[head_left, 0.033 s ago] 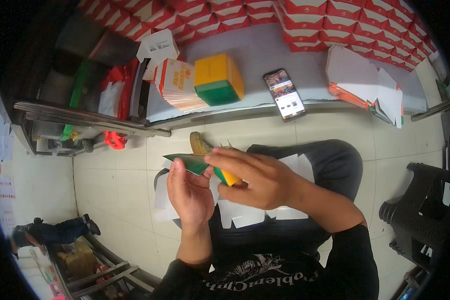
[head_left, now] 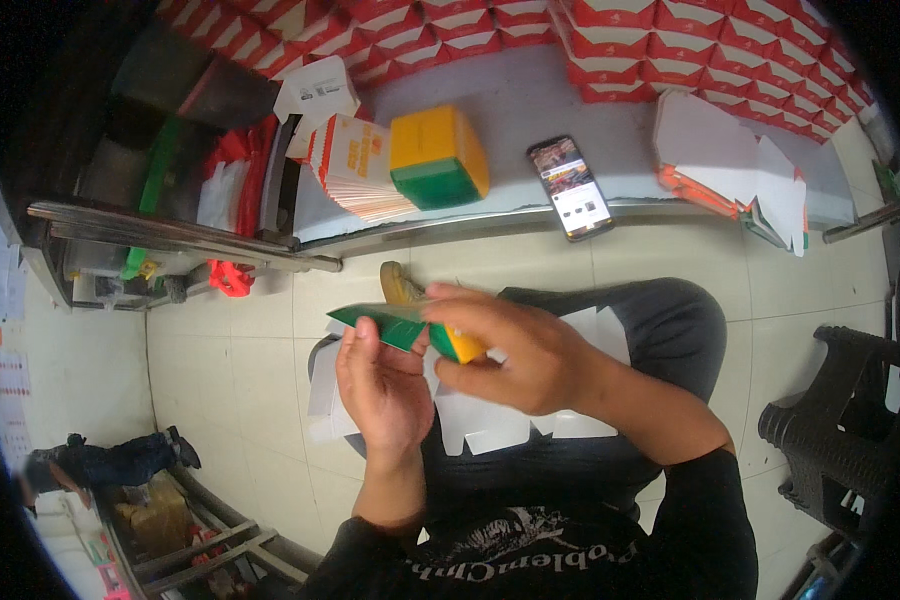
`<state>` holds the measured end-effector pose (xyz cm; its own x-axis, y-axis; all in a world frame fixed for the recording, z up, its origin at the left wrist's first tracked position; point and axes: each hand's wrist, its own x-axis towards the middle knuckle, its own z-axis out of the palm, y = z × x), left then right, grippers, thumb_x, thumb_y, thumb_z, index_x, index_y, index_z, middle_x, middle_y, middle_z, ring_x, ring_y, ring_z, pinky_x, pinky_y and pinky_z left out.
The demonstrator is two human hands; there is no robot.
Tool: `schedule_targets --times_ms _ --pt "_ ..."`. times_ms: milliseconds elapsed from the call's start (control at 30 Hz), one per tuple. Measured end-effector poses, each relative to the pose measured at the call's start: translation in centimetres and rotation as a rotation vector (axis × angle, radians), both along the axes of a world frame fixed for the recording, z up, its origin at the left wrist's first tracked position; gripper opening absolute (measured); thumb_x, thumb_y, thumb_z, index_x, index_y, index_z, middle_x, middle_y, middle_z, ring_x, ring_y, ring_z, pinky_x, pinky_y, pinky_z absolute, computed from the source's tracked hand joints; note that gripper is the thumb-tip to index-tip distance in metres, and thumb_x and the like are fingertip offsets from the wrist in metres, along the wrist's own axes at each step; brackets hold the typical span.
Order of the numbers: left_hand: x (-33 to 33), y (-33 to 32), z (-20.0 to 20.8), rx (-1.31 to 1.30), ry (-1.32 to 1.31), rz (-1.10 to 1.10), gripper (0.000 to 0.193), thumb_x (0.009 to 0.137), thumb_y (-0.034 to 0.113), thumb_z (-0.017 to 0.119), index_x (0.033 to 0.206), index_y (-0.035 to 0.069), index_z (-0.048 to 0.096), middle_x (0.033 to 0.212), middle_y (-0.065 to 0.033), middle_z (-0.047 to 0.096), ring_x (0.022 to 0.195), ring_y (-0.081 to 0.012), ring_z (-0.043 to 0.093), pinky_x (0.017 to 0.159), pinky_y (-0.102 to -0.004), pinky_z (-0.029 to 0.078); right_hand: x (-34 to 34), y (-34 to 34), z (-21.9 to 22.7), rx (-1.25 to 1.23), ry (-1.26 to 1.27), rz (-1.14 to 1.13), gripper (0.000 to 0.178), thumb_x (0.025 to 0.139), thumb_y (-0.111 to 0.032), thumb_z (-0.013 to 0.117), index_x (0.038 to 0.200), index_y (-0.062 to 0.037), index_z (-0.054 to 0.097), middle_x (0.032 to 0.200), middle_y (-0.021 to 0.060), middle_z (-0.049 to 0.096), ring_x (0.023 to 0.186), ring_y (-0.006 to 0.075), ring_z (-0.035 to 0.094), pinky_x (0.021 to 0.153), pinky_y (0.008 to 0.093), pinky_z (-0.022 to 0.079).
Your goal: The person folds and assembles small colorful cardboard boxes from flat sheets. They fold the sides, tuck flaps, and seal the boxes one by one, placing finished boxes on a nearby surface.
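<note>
Above my lap I hold a partly folded green and yellow carton (head_left: 388,327) with both hands. My left hand (head_left: 387,390) is closed on its green panel, the thumb pressed on the face. From the right, my right hand (head_left: 520,350) grips the yellow and green end between thumb and fingers; its fingers are slightly blurred and cover part of the carton. Below the hands, flat white carton blanks (head_left: 485,425) with cut flaps lie across my legs.
On the grey table ahead stand a yellow and green box (head_left: 435,160), a fanned stack of printed cartons (head_left: 355,165), a phone (head_left: 570,188) and white folded cartons (head_left: 705,145). Red and white boxes (head_left: 610,45) are piled behind. A black stool (head_left: 835,415) stands right, a metal rack (head_left: 200,235) left.
My right hand has shifted slightly, and its fingers have come up off the green panel. More of the green panel shows under my left thumb.
</note>
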<state>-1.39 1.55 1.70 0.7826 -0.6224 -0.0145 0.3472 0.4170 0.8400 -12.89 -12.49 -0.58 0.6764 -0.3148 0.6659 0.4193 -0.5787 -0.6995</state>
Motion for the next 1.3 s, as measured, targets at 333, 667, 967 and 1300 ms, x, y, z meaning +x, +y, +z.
schedule_targets --times_ms 333,667,967,1300 --pt "-1.3 -0.3 -2.8 0.1 -0.318 0.2 0.009 0.104 0.009 0.066 0.109 0.002 0.068 0.102 -0.0066 0.071 0.088 -0.0136 0.066 0.079 -0.0295 0.055 0.8 -0.8 -1.4 -0.201 -0.216 -0.156 0.026 0.08 -0.005 0.083 0.103 -0.0005 0.072 0.117 0.0158 0.066 0.128 0.0403 0.062 0.118 0.0652 0.043" --pt "0.1 1.6 -3.7 0.453 -0.637 0.215 0.041 0.109 0.021 0.06 0.122 -0.018 0.065 0.121 -0.0226 0.07 0.111 -0.0235 0.067 0.102 -0.039 0.051 0.5 -0.8 -1.7 -0.339 -0.211 -0.228 0.015 0.09 -0.012 0.074 0.096 -0.0009 0.065 0.103 0.0141 0.06 0.11 0.0301 0.065 0.098 0.0402 0.06" --pt "0.8 1.6 -4.3 0.456 -0.617 0.113 0.029 0.109 0.015 0.063 0.122 -0.01 0.064 0.112 -0.0172 0.07 0.106 -0.0193 0.066 0.095 -0.0338 0.053 1.4 0.1 -1.8 0.07 -0.112 -0.047 0.013 0.095 -0.011 0.069 0.096 0.0006 0.063 0.108 0.0133 0.051 0.104 0.0279 0.06 0.082 0.0357 0.055" --pt "-0.3 0.2 -6.0 0.035 -0.245 0.046 0.035 0.097 -0.005 0.073 0.129 -0.001 0.059 0.1 -0.0046 0.072 0.089 -0.0102 0.067 0.081 -0.0226 0.053 1.2 -0.2 -1.0 0.183 -0.055 -0.176 0.009 0.095 -0.005 0.069 0.103 -0.0031 0.067 0.114 0.0168 0.058 0.102 0.0328 0.066 0.089 0.0399 0.055"
